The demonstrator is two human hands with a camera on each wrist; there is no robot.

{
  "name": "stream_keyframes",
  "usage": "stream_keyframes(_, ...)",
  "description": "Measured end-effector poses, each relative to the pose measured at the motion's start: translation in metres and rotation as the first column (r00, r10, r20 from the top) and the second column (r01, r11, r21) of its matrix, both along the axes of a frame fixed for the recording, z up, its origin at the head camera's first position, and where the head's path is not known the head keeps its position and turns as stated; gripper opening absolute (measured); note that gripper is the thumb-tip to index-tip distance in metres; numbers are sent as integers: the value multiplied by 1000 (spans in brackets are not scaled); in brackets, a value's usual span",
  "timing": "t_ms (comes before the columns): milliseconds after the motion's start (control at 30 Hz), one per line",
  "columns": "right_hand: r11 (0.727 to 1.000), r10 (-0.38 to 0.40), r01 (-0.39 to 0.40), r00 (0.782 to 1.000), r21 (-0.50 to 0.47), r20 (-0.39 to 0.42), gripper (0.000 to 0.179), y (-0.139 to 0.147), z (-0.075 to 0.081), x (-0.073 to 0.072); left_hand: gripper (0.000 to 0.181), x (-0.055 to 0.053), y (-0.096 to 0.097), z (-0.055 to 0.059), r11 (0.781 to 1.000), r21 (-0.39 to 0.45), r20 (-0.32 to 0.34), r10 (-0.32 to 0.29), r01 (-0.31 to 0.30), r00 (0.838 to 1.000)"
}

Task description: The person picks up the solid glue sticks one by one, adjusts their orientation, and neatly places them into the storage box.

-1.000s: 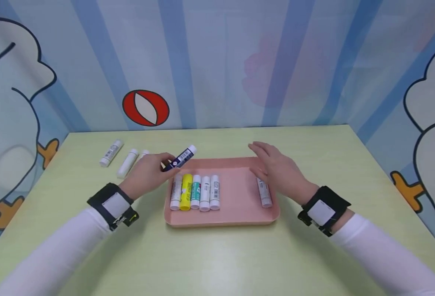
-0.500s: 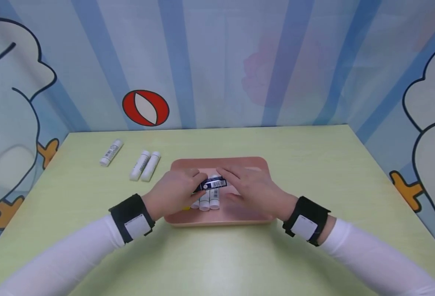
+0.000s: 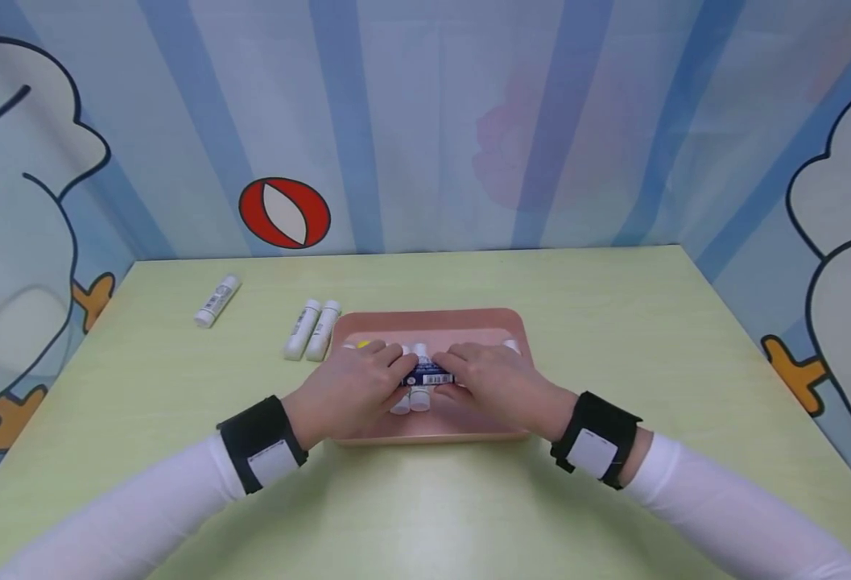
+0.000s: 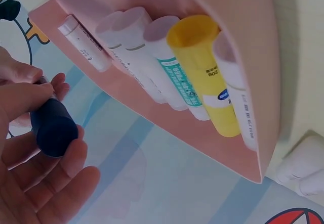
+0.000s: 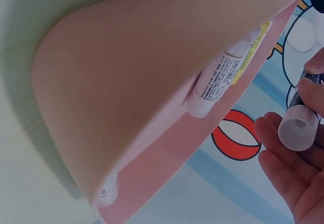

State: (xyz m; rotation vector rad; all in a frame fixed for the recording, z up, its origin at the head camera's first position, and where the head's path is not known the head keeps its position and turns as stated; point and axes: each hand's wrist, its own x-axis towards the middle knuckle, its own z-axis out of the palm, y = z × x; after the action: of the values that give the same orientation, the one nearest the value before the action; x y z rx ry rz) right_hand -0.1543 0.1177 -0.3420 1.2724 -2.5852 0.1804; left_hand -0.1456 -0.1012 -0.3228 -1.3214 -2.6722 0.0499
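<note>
A dark blue glue stick (image 3: 427,374) with a white cap lies crosswise between both hands over the pink tray (image 3: 425,319). My left hand (image 3: 349,383) grips its blue end, thumb along the barrel, as the left wrist view shows. At the white-capped end, my right hand (image 3: 505,383) pinches it with thumb and fingers. Under the hands, a row of glue sticks stands in the tray's left half: white ones, a yellow glue stick (image 4: 202,72) and a white-and-teal glue stick (image 4: 177,72). Another white glue stick (image 4: 83,44) lies apart on the tray's right side.
Two white glue sticks (image 3: 312,330) lie side by side on the pale table just left of the tray. Farther left lies a single white glue stick (image 3: 217,300). A patterned blue backdrop (image 3: 425,121) stands along the table's back edge.
The left hand has carried the blue glue stick right and down over the tray. The right hand has come left and taken its other end. Two white sticks outside have shifted right, nearer the tray.
</note>
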Motion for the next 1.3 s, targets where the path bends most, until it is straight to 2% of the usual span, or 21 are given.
stream_keyframes(167,1000,9,-9,1000,-1,-8,34,0,0,1,41,0,0,0,1000,5,22,16,-16,1000)
stream_keyframes(233,1000,7,-7,1000,3,0,33,1,1,1,43,-1,-2,-3,999,30,35,40,-41,999)
stream_keyframes(300,1000,-14,14,999,12,36,31,3,2,2,46,-2,-5,-6,992,75,71,97,-103,993)
stream_keyframes(367,998,-55,53,994,25,93,27,5,3,2,49,-4,-10,-11,971,130,133,183,-200,974)
stream_keyframes(433,994,-111,107,981,38,157,24,7,5,2,50,-7,-18,-15,930,192,212,272,-313,939)
stream_keyframes(533,978,-210,200,952,64,224,22,12,6,1,44,-13,-33,-22,855,264,305,366,-447,879)
stream_keyframes(667,949,-314,301,921,89,230,29,18,7,-1,36,-23,-55,-32,777,292,361,451,-558,816)
stream_keyframes(767,924,-382,368,893,102,238,34,20,5,-3,30,-28,-68,-38,725,259,412,514,-638,752)
stream_keyframes(867,893,-449,433,849,119,279,34,21,3,-5,28,-30,-75,-43,681,223,503,532,-697,681)
stream_keyframes(967,856,-516,492,791,160,327,33,21,1,-7,29,-31,-76,-46,646,196,617,503,-738,605)
stream_keyframes(1067,819,-570,538,726,199,384,32,21,-2,-10,32,-31,-74,-50,623,182,692,468,-761,549)
stream_keyframes(1100,811,-581,548,710,206,398,33,21,-4,-11,33,-31,-73,-51,618,178,709,459,-766,535)
stream_keyframes(1167,800,-595,559,686,220,419,34,20,-6,-12,32,-32,-70,-53,615,178,716,455,-768,530)
stream_keyframes(1233,799,-598,553,684,237,418,35,19,-9,-12,28,-33,-69,-55,616,182,718,450,-766,532)
stream_keyframes(1300,803,-595,540,697,254,400,36,18,-11,-13,23,-34,-68,-55,617,188,715,448,-764,537)
